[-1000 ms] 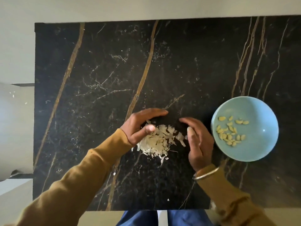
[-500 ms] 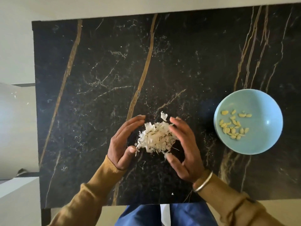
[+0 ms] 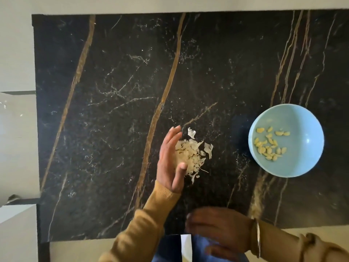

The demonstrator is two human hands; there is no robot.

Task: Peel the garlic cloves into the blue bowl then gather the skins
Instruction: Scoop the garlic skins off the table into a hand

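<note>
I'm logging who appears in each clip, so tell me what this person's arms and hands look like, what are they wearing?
The left sleeve and right sleeve are long, mustard-yellow knit, the left ending in a ribbed cuff. A thin silver-coloured bangle circles the right wrist. The left hand and right hand are bare, ungloved; the right one is motion-blurred.

Single head-worn wide view, steeply down onto the marble table point(image 3: 117, 148)
</note>
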